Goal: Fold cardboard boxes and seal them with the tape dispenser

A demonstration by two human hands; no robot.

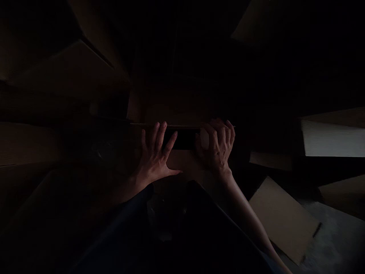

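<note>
The picture is very dark. A brown cardboard box (189, 161) stands in front of me, with a black gap along its top and a thin straight flap edge beyond it. My left hand (156, 152) is open on the box's left side, fingers spread, two fingertips reaching the flap edge. On the right, my right hand (218, 142) is closed with curled fingers near the same edge. A small pale patch (204, 138) shows between its thumb and fingers; what it belongs to is unclear.
Cardboard boxes (65, 68) stand at the left. To the right lie a flat cardboard piece (285, 217) on a grey floor (336, 236) and a pale box (333, 139). My dark-clothed legs (211, 224) are close below the box. Most of the background is too dark to read.
</note>
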